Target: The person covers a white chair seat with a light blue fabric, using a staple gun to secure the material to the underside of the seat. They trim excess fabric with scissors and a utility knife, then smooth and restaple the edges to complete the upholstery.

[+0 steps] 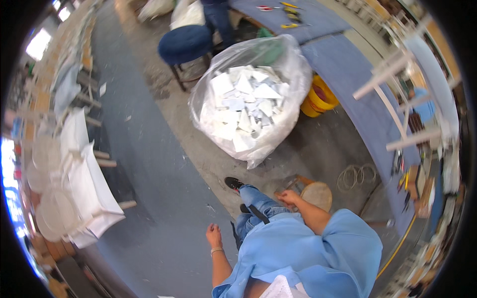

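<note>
Two bare hands hang apart at the sides of a person in a light blue shirt. The left hand (pixel 214 236) is low over the grey floor (pixel 164 218), its fingers loosely bent; I can't tell whether they pinch anything. The right hand (pixel 288 197) is in front of the jeans (pixel 263 199), fingers curled in; what they might hold is too small to see. Just to the right of those fingers is a round-topped wooden stool (pixel 318 195), and I can't make out whether they touch. Farther right of them lies a loose pale coil (pixel 357 177). Well ahead of both hands' fingers, a clear plastic bag (pixel 203 99) stands open, heaped with white scraps (pixel 248 99). Beyond the right fingers, past the bag's right side, sits a yellow bucket (pixel 320 102).
</note>
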{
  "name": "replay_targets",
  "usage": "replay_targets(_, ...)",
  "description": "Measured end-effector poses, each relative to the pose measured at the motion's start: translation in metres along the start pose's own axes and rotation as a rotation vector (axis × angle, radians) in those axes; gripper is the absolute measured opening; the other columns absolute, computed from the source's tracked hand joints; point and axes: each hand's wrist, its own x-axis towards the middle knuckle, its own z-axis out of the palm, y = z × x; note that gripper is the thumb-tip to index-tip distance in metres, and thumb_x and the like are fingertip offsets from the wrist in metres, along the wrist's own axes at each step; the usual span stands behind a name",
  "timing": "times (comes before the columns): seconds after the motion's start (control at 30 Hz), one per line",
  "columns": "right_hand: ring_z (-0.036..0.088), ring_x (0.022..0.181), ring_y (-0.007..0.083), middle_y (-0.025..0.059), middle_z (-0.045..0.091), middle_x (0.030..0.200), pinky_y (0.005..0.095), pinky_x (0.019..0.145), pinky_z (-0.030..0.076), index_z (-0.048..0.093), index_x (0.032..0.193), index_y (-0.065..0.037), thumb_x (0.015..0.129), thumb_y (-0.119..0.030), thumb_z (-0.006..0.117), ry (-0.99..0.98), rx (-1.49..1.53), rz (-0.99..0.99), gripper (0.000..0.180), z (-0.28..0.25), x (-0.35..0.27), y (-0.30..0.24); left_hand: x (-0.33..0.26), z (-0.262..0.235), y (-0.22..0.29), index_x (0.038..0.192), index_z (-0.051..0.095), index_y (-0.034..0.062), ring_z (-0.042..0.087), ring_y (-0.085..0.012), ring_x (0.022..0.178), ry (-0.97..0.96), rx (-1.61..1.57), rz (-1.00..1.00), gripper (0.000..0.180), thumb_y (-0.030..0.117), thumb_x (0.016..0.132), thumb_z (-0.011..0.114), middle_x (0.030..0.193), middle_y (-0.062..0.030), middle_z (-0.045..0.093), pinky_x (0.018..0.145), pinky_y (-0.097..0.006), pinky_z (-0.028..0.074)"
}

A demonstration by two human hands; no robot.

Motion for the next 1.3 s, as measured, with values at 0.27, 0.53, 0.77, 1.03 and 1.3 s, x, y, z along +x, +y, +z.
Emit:
replay_targets(0.27, 0.069, 0.064, 0.0201, 0.0083, 0.071, 0.079, 0.0360, 0.052, 0.058, 0.073, 0.102, -0.004, 0.079, -0.020, 0.074, 0.100, 0.357, 0.272, 0.028, 0.005, -0.124, 0.114, 0.037, 0.033, 0.090, 0.117, 0.065, 0.0002, 0.061, -0.0145, 0.063, -0.281, 0.164, 0.173, 0.029, 0.015, 0.092, 0.064, 0.080, -0.0064, 0.065, 0.049, -0.027, 0.047)
replay_targets(0.53, 0.063, 0.057, 0.0136, 0.0051, 0.069, 0.076, 0.0311, 0.052, 0.051, 0.072, 0.095, -0.008, 0.088, -0.021, 0.072, 0.782, 1.097, -0.136, 0.015, -0.147, -0.089, 0.144, 0.015, 0.175, 0.080, 0.076, 0.062, 0.0030, 0.063, -0.0334, 0.062, -0.738, 1.269, 1.136, 0.028, 0.026, 0.092, 0.057, 0.069, -0.0159, 0.065, 0.055, -0.047, 0.048)
replay_targets(0.77, 0.067, 0.098, 0.0295, 0.0128, 0.070, 0.109, 0.0385, 0.083, 0.053, 0.068, 0.110, -0.008, 0.091, -0.023, 0.067, 2.146, 0.210, -0.699, 0.024, -0.640, -0.354, 0.081, -0.036, 0.415, 0.172, 0.090, 0.065, -0.0021, 0.066, -0.0351, 0.072, -0.738, 1.168, 0.717, 0.026, 0.023, 0.093, 0.059, 0.080, -0.0198, 0.068, 0.065, -0.046, 0.050)
replay_targets(1.03, 0.061, 0.119, 0.0324, 0.0092, 0.067, 0.127, 0.0501, 0.101, 0.046, 0.068, 0.123, -0.021, 0.098, -0.051, 0.046, 1.587, -0.472, 0.231, 0.045, -0.907, -0.493, 0.036, -0.157, 0.678, 0.341, 0.106, 0.069, -0.0079, 0.069, -0.0371, 0.084, -0.735, 0.745, 1.381, 0.032, 0.021, 0.094, 0.061, 0.092, -0.0242, 0.072, 0.076, -0.044, 0.052)
replay_targets(1.3, 0.067, 0.087, 0.0373, 0.0145, 0.072, 0.095, 0.0489, 0.077, 0.052, 0.071, 0.102, -0.011, 0.098, -0.038, 0.051, 1.889, -0.484, 0.383, 0.034, -0.871, -0.550, 0.170, -0.472, 0.836, 0.472, 0.125, 0.064, -0.0044, 0.067, -0.0244, 0.102, -1.174, 0.225, 1.734, 0.032, 0.010, 0.097, 0.062, 0.114, -0.0174, 0.070, 0.091, -0.036, 0.052)
